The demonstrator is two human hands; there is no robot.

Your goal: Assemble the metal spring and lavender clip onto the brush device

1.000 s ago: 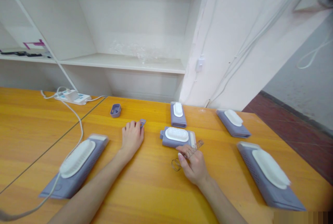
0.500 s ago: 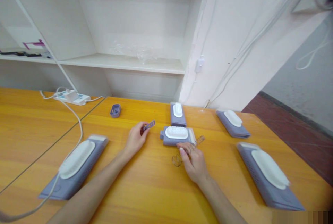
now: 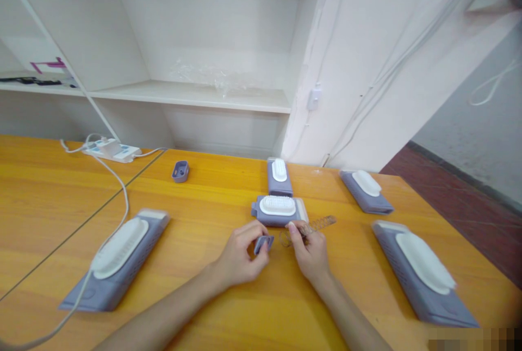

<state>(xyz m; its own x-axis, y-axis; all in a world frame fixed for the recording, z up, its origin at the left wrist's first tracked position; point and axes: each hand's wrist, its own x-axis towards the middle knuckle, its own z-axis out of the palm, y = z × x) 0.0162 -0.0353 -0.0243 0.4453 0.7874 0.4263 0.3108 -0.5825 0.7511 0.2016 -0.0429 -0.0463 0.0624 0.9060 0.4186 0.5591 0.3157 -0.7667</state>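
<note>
My left hand (image 3: 244, 256) pinches a small grey-purple plastic piece (image 3: 263, 243) between thumb and fingers, above the table. Just to its right, my right hand (image 3: 310, 250) is closed on a thin metal coil spring (image 3: 322, 224). One end of the spring sticks out to the right of the fingers, and a wider loop shows on the left. Behind both hands lies a grey-purple block with a white bristled oval (image 3: 277, 205) on top, a tab on its left side and a clear strip at its right. My right fingertips are close to its front edge; I cannot tell if they touch.
Similar grey-purple units with white ovals lie around: one behind (image 3: 279, 174), one at left (image 3: 118, 256), two at right (image 3: 367, 190). A small hollow grey-purple part (image 3: 180, 171) sits at the back left. A power strip (image 3: 112, 149) trails a white cable across the left unit.
My left hand has moved right and toward me with the plastic piece, which is now turned, close to my right hand. The spring in my right hand has shifted a little to the right.
</note>
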